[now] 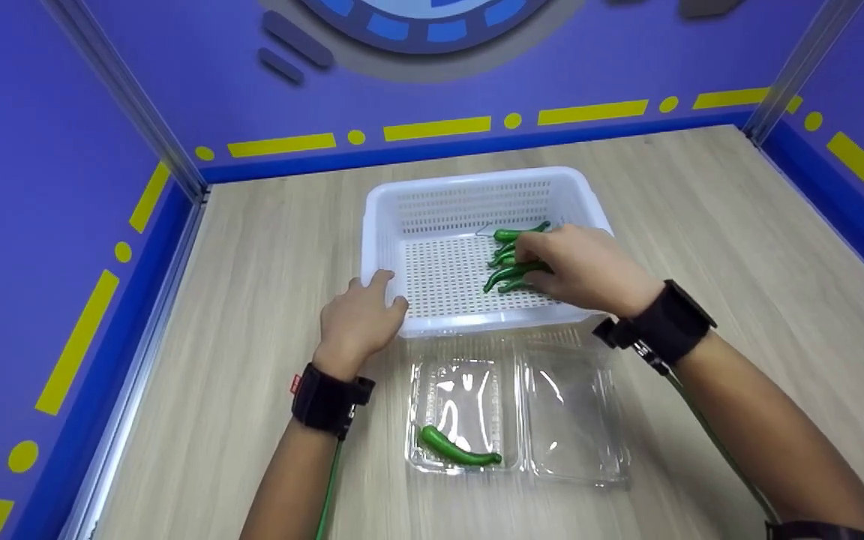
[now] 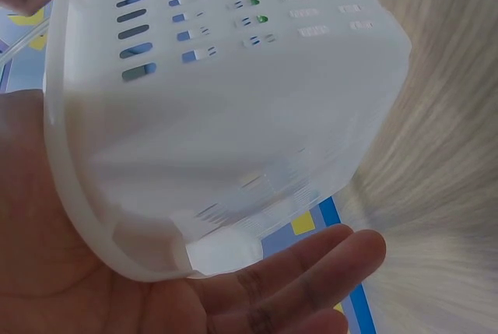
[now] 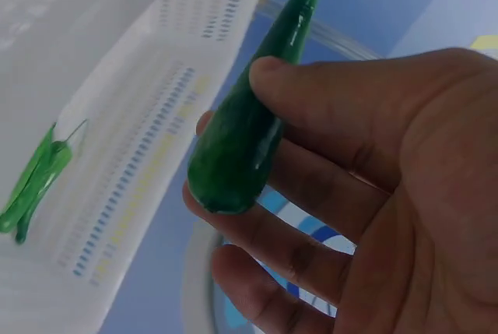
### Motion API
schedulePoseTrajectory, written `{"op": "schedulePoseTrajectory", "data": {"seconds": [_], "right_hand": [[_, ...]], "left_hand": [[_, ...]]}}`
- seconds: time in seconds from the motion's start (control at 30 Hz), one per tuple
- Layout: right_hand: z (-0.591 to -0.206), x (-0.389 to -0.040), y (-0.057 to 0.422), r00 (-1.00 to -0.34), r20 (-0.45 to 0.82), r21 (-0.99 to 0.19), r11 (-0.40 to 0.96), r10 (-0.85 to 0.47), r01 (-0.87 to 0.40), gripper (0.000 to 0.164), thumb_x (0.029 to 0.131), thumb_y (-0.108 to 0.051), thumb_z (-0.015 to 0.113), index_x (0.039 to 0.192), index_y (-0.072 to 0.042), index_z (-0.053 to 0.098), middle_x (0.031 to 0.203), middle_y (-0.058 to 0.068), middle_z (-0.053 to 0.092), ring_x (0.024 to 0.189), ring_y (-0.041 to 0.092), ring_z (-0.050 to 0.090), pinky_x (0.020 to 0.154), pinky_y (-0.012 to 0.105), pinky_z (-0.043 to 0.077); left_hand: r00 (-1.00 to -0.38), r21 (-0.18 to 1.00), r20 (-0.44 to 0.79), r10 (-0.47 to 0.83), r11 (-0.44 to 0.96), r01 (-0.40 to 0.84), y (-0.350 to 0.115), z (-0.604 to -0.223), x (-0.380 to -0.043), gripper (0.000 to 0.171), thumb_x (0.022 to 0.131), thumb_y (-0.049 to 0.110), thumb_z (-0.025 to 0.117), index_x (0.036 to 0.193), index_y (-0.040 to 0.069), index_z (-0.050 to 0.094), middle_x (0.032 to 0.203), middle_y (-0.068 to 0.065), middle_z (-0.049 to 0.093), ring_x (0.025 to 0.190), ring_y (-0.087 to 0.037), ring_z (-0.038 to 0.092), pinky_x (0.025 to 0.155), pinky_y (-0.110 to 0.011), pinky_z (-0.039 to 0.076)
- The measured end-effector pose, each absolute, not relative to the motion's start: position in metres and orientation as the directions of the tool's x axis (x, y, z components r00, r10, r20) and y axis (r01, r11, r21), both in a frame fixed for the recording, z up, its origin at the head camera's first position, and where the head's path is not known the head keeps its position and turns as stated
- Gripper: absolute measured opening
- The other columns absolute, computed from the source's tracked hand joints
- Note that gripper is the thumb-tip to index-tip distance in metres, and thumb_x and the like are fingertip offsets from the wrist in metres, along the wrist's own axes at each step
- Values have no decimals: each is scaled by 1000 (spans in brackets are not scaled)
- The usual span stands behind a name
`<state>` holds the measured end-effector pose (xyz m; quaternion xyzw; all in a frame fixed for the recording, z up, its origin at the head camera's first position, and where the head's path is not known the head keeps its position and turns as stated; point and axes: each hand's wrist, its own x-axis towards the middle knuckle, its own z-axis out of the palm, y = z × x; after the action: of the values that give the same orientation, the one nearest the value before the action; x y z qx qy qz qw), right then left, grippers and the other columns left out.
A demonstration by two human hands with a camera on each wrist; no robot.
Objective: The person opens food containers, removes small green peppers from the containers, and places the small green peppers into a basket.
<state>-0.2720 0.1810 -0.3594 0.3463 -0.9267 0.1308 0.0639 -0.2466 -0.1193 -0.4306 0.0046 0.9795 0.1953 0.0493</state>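
My right hand [image 1: 574, 266] reaches into the white plastic basket [image 1: 469, 322], over several green chili peppers [image 1: 503, 277] lying at its right side. In the right wrist view, the thumb and fingers of that hand [image 3: 342, 163] pinch one green chili pepper [image 3: 237, 143] by its middle, thick end down. My left hand [image 1: 361, 315] rests at the basket's front left corner. In the left wrist view, its straight fingers [image 2: 311, 272] extend past the rim [image 2: 58, 131]. Another green chili pepper [image 1: 458, 448] lies in the left half of the clear plastic clamshell box [image 1: 522, 420].
The clamshell's lid [image 1: 574, 420] lies folded out to the right, just in front of the basket. A light wooden table [image 1: 267, 247] carries everything. Blue printed panels [image 1: 597, 60] enclose it at the back and both sides.
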Motion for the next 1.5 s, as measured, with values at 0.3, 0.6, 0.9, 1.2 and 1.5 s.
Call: {"op": "schedulePoseTrajectory", "data": {"seconds": [0.3, 0.6, 0.9, 1.2, 1.5], "right_hand": [[-372, -306, 187, -784, 49, -126, 775, -619, -619, 12, 78, -3, 73, 80, -9, 63, 72, 2, 57, 65, 21, 50, 60, 33, 38], [-385, -316, 193, -783, -59, -110, 784, -619, -611, 17, 69, 5, 70, 74, -9, 61, 68, 0, 50, 63, 19, 46, 58, 31, 34], [-377, -316, 184, -793, -107, -81, 800, -600, -594, 28, 69, 6, 68, 66, -14, 48, 63, -3, 36, 60, 18, 39, 56, 30, 28], [-371, -327, 176, -797, -168, -38, 811, -581, -583, 25, 71, 1, 77, 63, -11, 57, 59, -4, 44, 60, 17, 41, 56, 30, 33], [-375, -343, 168, -793, -383, -15, 862, -474, -507, 17, 69, 5, 70, 68, -10, 61, 68, 1, 54, 66, 19, 51, 57, 28, 38]], "left_hand": [[-994, 384, -108, 25, 923, -19, -117, -433, -247, 60, 100, 48, 41, 153, 22, 45, 142, -22, 57, 108, -42, 64, 85, -55, 51], [-995, 377, -98, 31, 926, -8, -116, -432, -248, 60, 99, 48, 41, 153, 22, 45, 141, -22, 57, 106, -41, 65, 84, -55, 52], [-993, 365, -118, 28, 931, -17, -120, -432, -247, 61, 100, 50, 40, 154, 23, 43, 143, -22, 55, 106, -41, 65, 84, -55, 52], [-992, 378, -123, 37, 926, -13, -120, -431, -247, 62, 99, 49, 41, 155, 21, 42, 144, -24, 53, 108, -43, 64, 85, -55, 51], [-994, 378, -100, 37, 926, -4, -117, -430, -247, 60, 99, 47, 42, 153, 20, 45, 139, -23, 57, 106, -41, 64, 84, -55, 52]]}}
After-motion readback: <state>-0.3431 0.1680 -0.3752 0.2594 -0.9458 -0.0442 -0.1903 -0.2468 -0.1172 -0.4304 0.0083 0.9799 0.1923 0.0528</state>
